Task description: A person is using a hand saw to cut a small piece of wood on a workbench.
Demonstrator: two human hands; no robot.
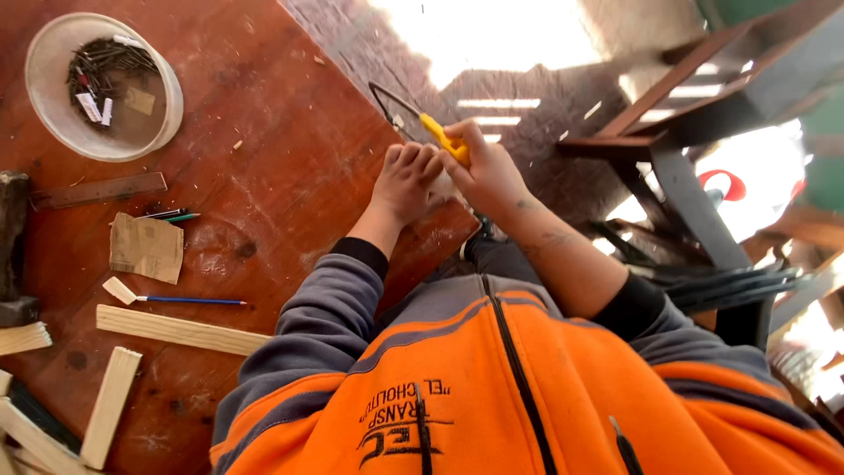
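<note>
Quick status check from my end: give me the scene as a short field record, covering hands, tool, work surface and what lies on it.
left hand: closed over a small pale piece at the table edge, piece mostly hidden
right hand: gripping a yellow-handled tool
tool type: thin dark frame past the handle, possibly a small saw, not sure
surface: reddish wooden table, dusted with chips
white tub: upper left, holds dark nails
wood strips: lower left, several pale lengths
blue pencil: just above the long strip
sandpaper scrap: left of centre
</note>
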